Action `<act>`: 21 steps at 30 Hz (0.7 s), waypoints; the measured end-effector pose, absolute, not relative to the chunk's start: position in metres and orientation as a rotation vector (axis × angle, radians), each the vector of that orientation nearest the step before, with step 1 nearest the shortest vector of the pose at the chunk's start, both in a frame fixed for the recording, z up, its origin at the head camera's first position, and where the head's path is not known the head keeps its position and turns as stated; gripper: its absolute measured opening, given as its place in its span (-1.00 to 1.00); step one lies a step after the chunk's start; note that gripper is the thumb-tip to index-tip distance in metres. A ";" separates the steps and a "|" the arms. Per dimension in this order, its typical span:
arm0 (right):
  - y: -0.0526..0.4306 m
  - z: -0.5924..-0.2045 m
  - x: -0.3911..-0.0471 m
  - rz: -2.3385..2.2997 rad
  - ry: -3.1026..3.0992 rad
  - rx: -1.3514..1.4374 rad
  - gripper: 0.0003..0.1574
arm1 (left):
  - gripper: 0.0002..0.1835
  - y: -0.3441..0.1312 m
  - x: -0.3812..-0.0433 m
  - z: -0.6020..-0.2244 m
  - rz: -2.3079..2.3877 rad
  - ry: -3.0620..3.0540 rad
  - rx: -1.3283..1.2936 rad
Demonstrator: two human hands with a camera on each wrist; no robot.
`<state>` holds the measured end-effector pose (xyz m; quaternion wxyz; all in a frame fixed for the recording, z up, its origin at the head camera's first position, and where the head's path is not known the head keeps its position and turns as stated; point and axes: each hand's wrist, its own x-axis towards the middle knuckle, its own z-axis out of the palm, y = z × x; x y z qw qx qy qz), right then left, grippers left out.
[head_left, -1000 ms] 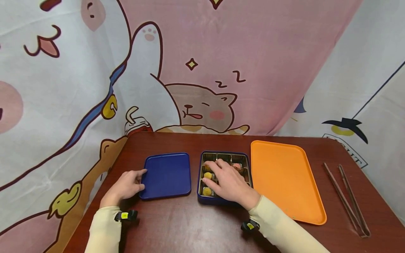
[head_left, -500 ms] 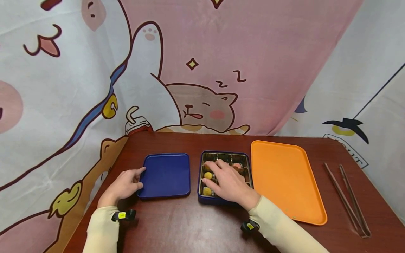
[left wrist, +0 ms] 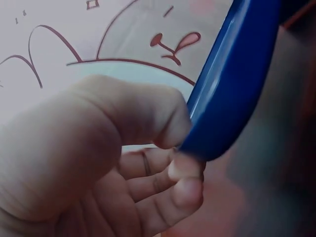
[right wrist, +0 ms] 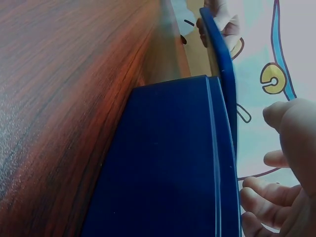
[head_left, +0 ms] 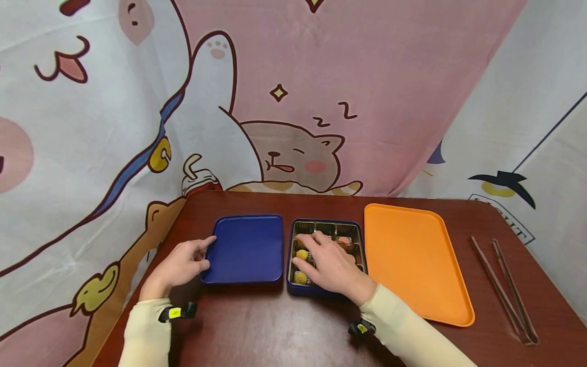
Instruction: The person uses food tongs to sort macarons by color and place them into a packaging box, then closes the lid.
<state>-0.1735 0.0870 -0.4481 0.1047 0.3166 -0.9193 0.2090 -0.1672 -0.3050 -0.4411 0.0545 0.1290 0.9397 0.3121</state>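
Observation:
A flat blue square lid (head_left: pixel 247 250) is held up off the table, left of the blue tin box (head_left: pixel 308 292). My left hand (head_left: pixel 181 262) pinches its left edge; the left wrist view shows the thumb on one side of the lid (left wrist: pixel 234 84) and the fingers on the other. My right hand (head_left: pixel 331 265) hovers over the box with fingers relaxed and spread, holding nothing. Beneath it the box has a divided dark insert with yellow balls (head_left: pixel 300 278) and a pinkish piece (head_left: pixel 344 240) in its compartments. My palm hides several other compartments.
An orange tray (head_left: pixel 415 255) lies just right of the box. Metal tongs (head_left: pixel 509 295) lie spread farther right on the brown wooden table (head_left: pixel 257 326). A printed cartoon cloth (head_left: pixel 367 102) hangs behind the table.
My left hand first slid the lid slightly left, then raised it and brought it right, closer to the box. My right hand has stayed over the box.

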 end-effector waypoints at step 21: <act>0.081 -0.443 -0.166 0.856 -2.717 0.938 -0.26 | -0.33 -0.267 -0.161 -0.418 1.077 2.801 0.510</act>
